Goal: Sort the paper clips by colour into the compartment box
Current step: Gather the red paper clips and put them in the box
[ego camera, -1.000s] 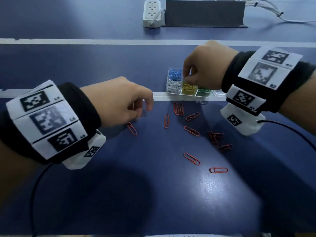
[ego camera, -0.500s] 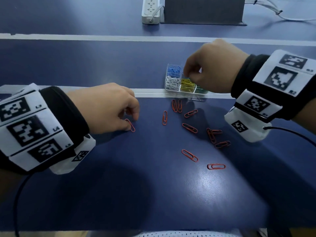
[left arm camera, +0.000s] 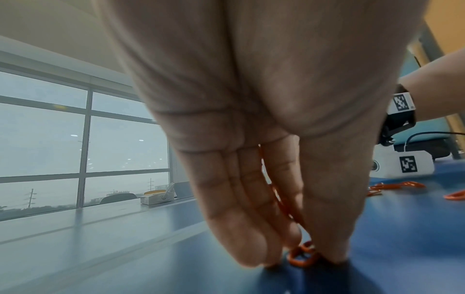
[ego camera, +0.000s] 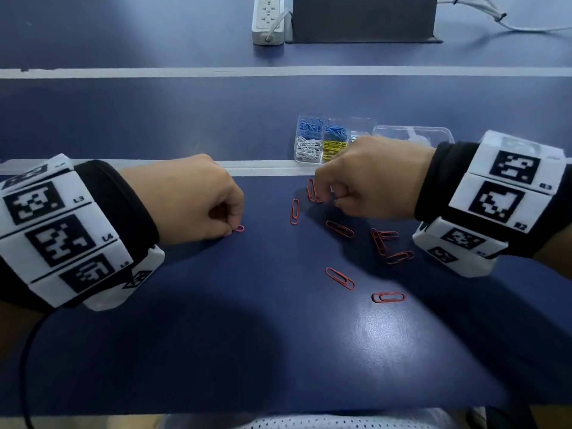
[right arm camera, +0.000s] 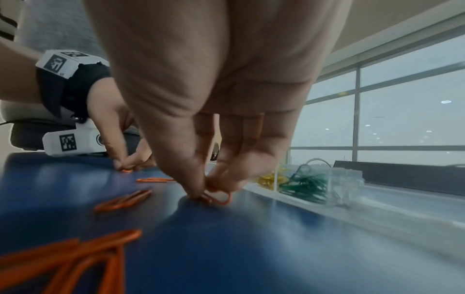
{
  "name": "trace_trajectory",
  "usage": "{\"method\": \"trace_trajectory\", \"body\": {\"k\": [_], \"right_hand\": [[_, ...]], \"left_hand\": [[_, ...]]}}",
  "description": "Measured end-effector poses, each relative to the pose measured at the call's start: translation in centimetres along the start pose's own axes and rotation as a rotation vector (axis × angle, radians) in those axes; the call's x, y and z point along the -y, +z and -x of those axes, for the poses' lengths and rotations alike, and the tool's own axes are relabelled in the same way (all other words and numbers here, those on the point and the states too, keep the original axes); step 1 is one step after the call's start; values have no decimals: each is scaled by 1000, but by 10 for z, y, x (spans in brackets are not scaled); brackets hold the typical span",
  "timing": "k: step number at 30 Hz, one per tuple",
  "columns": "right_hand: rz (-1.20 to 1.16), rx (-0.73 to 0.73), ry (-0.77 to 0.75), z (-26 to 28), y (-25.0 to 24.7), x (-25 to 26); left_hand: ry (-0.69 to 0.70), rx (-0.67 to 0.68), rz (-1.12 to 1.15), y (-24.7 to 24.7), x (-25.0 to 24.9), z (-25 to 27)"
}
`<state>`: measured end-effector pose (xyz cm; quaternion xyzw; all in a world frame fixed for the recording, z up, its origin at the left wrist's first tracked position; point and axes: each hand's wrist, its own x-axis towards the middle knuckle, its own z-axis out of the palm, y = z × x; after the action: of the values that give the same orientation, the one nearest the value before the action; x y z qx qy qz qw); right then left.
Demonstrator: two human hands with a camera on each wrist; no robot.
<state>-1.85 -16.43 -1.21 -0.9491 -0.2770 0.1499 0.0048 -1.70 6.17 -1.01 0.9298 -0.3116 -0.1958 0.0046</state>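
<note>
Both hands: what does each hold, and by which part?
Left hand pinches an orange clip by one end; right hand pinches another orange clip likewise, on the table.

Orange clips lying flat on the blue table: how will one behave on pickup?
Orange clip lies flat on the glossy table, so it will probably slide before lifting. Thin wire: likely light and stiff. Right hand pinches one at the tabletop.

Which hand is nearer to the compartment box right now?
The right hand. It is at the table just in front of the compartment box, partly covering its near edge in the head view. The left hand is well off to the box's left, pinching an orange clip.
</note>
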Motion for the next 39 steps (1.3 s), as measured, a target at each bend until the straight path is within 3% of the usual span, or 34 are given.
{"method": "trace_trajectory", "body": {"k": [13, 20, 28, 35, 39], "right_hand": [[-57, -130, 31, -7, 0, 0], [57, -23, -14, -22, 1, 8], [34, -42, -66, -12, -2, 9], [25, -31, -15, -7, 0, 4], [-19, -37, 12, -5, -2, -4]], "left_hand": [[-20, -102, 128, -2, -16, -5], [-80, -81, 180, -9, -36, -28], [-39, 5, 89, -5, -51, -47], [-39, -104, 31, -9, -57, -54], [-22, -99, 53, -11, -58, -56]]}}
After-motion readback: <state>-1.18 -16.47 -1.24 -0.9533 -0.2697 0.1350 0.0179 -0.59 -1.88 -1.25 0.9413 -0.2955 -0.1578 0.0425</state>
